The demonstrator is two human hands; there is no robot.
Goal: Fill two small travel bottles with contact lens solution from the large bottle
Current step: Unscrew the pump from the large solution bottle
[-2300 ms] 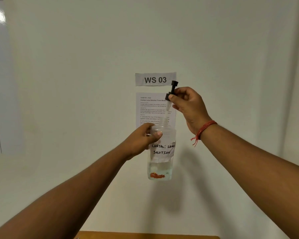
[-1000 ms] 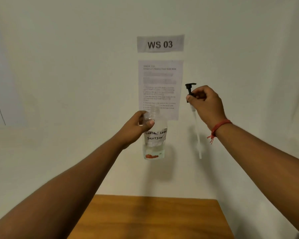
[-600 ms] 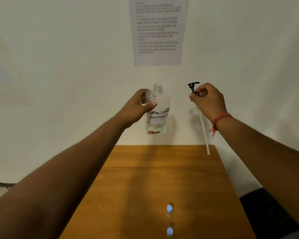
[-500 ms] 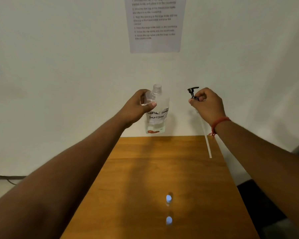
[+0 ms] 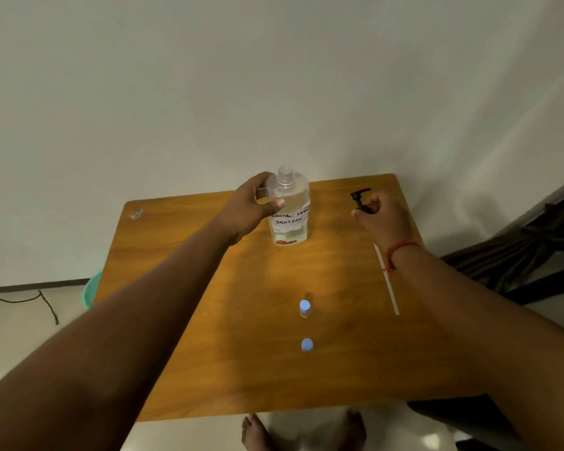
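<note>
A: We see one large bottle [image 5: 288, 211] upright, long axis vertical, its open neck pointing up, over the far middle of the bench [image 5: 183, 320]. Whether it rests on the wood we can't tell.

B: Our left hand [image 5: 254, 205] grips its shoulder. Our right hand [image 5: 383, 216] is curled round one black pump head [image 5: 360, 200], nozzle pointing left, its white tube [image 5: 386, 278] slanting down towards us.

A: We count two small travel bottles [image 5: 305, 308] with blue caps, upright, one nearer us [image 5: 307, 345], in line below the large bottle.

B: A red thread [image 5: 399, 250] circles our right wrist.
</note>
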